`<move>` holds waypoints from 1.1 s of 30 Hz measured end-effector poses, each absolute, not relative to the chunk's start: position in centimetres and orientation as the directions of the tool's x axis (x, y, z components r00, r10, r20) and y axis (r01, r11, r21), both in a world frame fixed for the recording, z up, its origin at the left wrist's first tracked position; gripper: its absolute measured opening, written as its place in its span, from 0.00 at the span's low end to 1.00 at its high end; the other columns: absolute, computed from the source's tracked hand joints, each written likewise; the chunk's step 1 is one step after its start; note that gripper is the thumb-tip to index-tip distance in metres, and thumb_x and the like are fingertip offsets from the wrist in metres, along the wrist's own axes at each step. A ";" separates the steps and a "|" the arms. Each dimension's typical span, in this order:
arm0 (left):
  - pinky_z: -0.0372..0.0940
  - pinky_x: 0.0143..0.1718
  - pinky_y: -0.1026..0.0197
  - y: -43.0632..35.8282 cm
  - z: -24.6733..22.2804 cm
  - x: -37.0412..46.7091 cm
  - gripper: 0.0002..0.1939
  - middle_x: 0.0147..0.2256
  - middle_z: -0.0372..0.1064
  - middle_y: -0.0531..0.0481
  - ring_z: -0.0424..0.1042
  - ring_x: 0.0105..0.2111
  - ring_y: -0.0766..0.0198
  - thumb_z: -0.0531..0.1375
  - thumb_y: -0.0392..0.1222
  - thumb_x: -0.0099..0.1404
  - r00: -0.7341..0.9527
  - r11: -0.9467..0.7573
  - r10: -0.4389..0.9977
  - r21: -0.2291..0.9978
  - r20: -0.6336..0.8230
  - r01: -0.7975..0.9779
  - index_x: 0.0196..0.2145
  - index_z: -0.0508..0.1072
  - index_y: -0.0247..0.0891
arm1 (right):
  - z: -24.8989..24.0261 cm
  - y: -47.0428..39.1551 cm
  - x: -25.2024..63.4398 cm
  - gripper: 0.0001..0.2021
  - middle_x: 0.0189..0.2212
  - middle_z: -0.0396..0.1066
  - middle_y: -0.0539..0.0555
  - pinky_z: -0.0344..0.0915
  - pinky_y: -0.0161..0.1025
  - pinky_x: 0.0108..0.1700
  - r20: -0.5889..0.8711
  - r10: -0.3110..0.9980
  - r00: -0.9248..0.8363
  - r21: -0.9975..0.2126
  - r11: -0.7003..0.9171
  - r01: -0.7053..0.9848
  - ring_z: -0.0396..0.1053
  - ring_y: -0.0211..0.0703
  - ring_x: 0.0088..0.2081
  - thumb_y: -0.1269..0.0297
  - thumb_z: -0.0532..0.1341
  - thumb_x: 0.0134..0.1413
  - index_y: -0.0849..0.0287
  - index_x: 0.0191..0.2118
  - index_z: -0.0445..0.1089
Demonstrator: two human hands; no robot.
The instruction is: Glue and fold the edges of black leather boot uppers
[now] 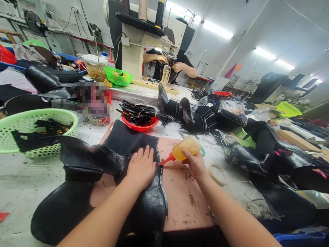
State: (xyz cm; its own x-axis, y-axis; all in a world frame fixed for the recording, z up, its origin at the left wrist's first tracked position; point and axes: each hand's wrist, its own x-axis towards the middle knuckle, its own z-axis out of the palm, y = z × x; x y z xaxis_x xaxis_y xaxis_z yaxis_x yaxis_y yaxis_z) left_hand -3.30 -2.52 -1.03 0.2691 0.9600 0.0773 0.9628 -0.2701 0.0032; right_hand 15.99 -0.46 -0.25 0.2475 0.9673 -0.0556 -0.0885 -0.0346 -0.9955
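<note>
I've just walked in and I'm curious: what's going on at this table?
A person's left hand lies spread on a shiny black piece. The right hand holds a squeeze bottle of yellowish liquid, its red nozzle pointed at the piece's edge. A pinkish mat lies underneath. Beyond, a red bowl holds black strips, and another person's hands are at a big machine.

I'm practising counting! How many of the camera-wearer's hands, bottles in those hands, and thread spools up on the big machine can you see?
Hands: 2 (left hand, right hand)
Held bottles: 1 (yellow bottle)
Thread spools: 3 (dark brown spool, tan spool, black spool)
Total: 6
</note>
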 end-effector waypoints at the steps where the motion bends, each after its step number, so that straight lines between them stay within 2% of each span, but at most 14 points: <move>1: 0.52 0.52 0.50 -2.5 -1.0 -3.3 0.25 0.59 0.50 0.41 0.53 0.56 0.49 0.44 0.43 0.66 0.266 -0.268 0.961 0.011 0.075 0.963 0.58 0.55 0.31 | -0.3 -0.6 16.0 0.25 0.27 0.70 0.52 0.60 0.31 0.17 -0.049 0.968 0.246 -0.996 -0.030 -0.083 0.66 0.39 0.24 0.52 0.69 0.27 0.62 0.33 0.68; 10: 0.51 0.52 0.48 -2.5 -0.9 -3.1 0.25 0.60 0.49 0.40 0.52 0.56 0.49 0.44 0.43 0.65 0.266 -0.269 0.962 0.043 0.053 0.962 0.58 0.55 0.31 | -0.5 -2.3 16.0 0.24 0.23 0.69 0.51 0.61 0.33 0.17 -0.100 0.963 0.249 -0.993 -0.081 -0.084 0.66 0.39 0.22 0.51 0.69 0.26 0.61 0.31 0.67; 15: 0.52 0.51 0.51 -2.6 -0.7 -3.0 0.25 0.59 0.50 0.40 0.53 0.55 0.48 0.44 0.43 0.65 0.272 -0.274 0.961 0.019 0.053 0.962 0.58 0.55 0.30 | -0.3 -3.3 15.7 0.25 0.21 0.68 0.51 0.58 0.32 0.15 -0.140 0.950 0.278 -0.988 -0.113 -0.109 0.65 0.39 0.20 0.50 0.69 0.22 0.62 0.29 0.66; 20: 0.51 0.51 0.52 -2.7 -0.6 -2.9 0.25 0.60 0.50 0.40 0.52 0.55 0.48 0.44 0.43 0.66 0.275 -0.276 0.960 0.012 0.049 0.961 0.58 0.55 0.30 | -0.8 -4.2 15.7 0.24 0.21 0.68 0.50 0.57 0.31 0.15 -0.148 0.953 0.264 -0.985 -0.118 -0.124 0.63 0.38 0.19 0.50 0.69 0.24 0.62 0.30 0.67; 29: 0.51 0.50 0.53 -2.6 -1.2 -2.9 0.25 0.59 0.51 0.41 0.53 0.55 0.50 0.43 0.45 0.66 0.283 -0.283 0.954 -0.018 0.098 0.959 0.58 0.55 0.31 | -0.8 -5.9 16.1 0.27 0.23 0.68 0.50 0.57 0.31 0.16 -0.194 0.933 0.303 -0.975 -0.150 -0.163 0.63 0.39 0.22 0.52 0.70 0.21 0.61 0.32 0.66; 33: 0.51 0.50 0.52 -2.6 -1.1 -2.9 0.25 0.59 0.51 0.40 0.53 0.54 0.49 0.44 0.44 0.66 0.288 -0.289 0.953 -0.005 0.091 0.957 0.58 0.56 0.30 | -1.0 -6.9 16.4 0.25 0.24 0.68 0.50 0.58 0.30 0.16 -0.161 0.934 0.318 -0.976 -0.104 -0.191 0.64 0.38 0.23 0.54 0.70 0.24 0.59 0.32 0.65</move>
